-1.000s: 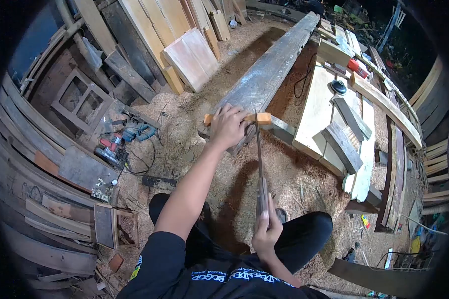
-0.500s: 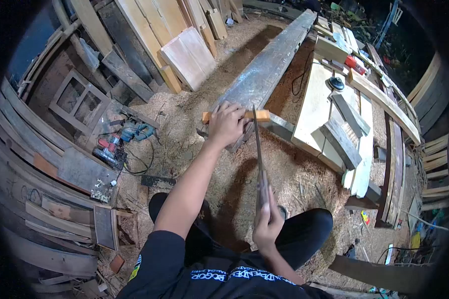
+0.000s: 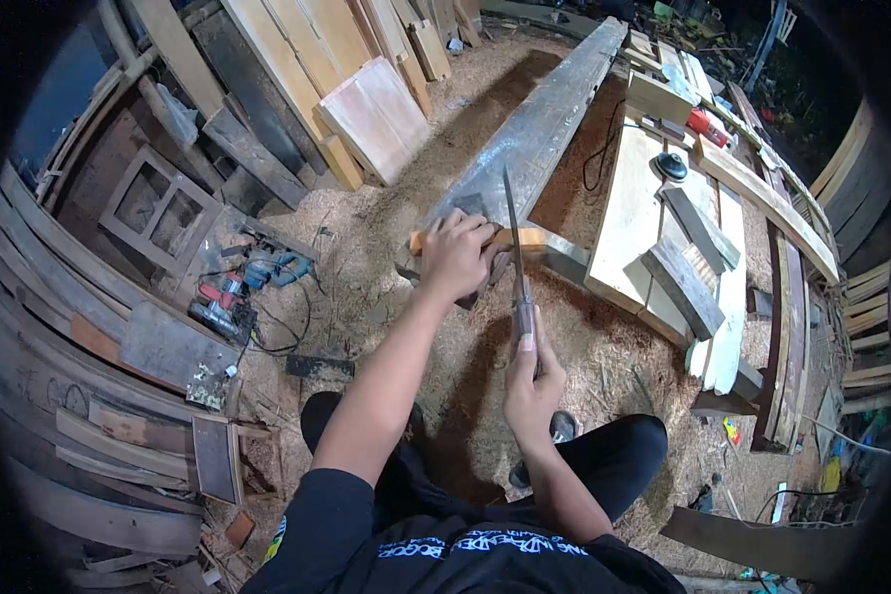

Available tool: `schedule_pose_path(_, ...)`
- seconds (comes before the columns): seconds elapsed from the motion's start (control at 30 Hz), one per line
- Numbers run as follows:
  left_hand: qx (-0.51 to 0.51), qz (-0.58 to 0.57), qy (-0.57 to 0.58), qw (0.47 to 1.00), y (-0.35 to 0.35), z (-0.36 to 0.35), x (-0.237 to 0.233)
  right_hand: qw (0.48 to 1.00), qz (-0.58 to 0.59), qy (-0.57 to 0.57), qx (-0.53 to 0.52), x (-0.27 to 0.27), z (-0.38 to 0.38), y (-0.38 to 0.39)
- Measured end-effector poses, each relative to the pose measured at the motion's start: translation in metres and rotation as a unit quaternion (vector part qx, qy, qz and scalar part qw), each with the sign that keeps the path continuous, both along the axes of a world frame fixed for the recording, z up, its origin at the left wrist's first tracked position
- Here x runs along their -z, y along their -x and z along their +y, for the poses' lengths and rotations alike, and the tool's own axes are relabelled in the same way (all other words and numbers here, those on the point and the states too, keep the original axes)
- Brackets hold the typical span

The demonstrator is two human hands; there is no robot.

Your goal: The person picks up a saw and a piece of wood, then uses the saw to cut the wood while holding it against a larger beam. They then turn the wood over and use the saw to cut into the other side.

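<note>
- Clamping the wood block [image 3: 531, 239] across the bench's [image 3: 525, 139] near end: left hand [image 3: 453, 255].
- Gripping the saw [image 3: 520, 267], blade crossing the block: right hand [image 3: 533, 376].
- Power tools [image 3: 275, 267] lie beyond the bench's left edge; planks [image 3: 616, 238] crowd its right.

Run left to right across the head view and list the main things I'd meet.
Wooden frame → blue tool → left hand → saw → black disc.
</note>
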State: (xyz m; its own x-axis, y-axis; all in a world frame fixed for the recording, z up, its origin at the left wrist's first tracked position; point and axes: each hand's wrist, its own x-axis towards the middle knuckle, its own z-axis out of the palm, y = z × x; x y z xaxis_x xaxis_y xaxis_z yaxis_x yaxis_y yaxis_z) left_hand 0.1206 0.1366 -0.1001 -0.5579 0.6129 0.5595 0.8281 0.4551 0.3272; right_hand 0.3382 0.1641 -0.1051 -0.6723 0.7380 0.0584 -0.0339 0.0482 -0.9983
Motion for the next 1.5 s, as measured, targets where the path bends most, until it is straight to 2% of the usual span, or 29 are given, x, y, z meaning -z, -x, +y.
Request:
schedule_pose_path(0.03,-0.005,-0.012,0.012,1.000,0.002,0.001,-0.001,0.998,0.027,-0.056,0.018,0.004,0.003,0.005)
schedule_pose_path(0.13,-0.013,-0.018,0.027,0.999,0.001,0.002,-0.001,0.999,0.021,-0.029,0.003,-0.005,0.014,0.002)
schedule_pose_path(0.2,-0.007,-0.012,0.027,1.000,0.002,0.002,0.000,0.997,0.015,-0.075,0.013,0.007,0.016,-0.001)
schedule_pose_path(0.3,0.008,-0.007,0.025,1.000,0.002,0.001,0.004,0.998,0.025,-0.057,0.012,0.002,0.009,-0.009)
schedule_pose_path(0.37,0.014,-0.012,0.024,1.000,0.000,-0.001,0.004,0.999,-0.035,0.036,-0.016,-0.021,-0.001,-0.017)
schedule_pose_path(0.5,-0.006,-0.006,0.032,0.999,0.000,0.000,0.001,0.999,-0.020,0.034,-0.012,-0.006,-0.001,-0.019)
schedule_pose_path(0.57,-0.016,0.005,0.040,0.999,-0.001,0.002,0.003,0.999,0.032,-0.044,0.002,0.012,0.007,-0.020)
schedule_pose_path(0.8,-0.013,0.020,0.014,1.000,0.001,-0.001,0.003,0.998,0.034,-0.047,-0.003,0.011,0.006,-0.018)
schedule_pose_path(1.0,-0.020,0.030,0.011,0.999,0.002,-0.001,0.008,1.000,-0.008,-0.015,-0.007,0.018,-0.017,-0.072)
schedule_pose_path(1.07,-0.019,0.031,0.007,0.999,0.002,0.001,0.005,0.995,-0.014,0.093,-0.024,0.026,-0.024,-0.095)
schedule_pose_path(1.1,-0.016,0.021,0.001,1.000,0.001,0.001,0.003,0.999,0.032,-0.018,-0.010,0.042,-0.021,-0.092)
schedule_pose_path(1.2,-0.002,0.010,-0.003,1.000,0.000,-0.002,0.004,0.999,0.004,-0.040,-0.012,0.011,-0.008,-0.061)
schedule_pose_path(1.3,0.001,0.007,-0.001,1.000,0.002,-0.002,0.002,0.997,0.029,-0.063,-0.011,0.005,0.015,-0.006)
schedule_pose_path(1.4,-0.001,0.004,0.011,1.000,0.005,-0.001,0.000,0.998,0.021,-0.060,-0.010,0.005,0.007,-0.009)
schedule_pose_path(1.5,-0.018,-0.028,0.036,0.999,0.002,-0.001,0.001,0.999,0.025,-0.027,-0.011,0.035,-0.015,-0.064)
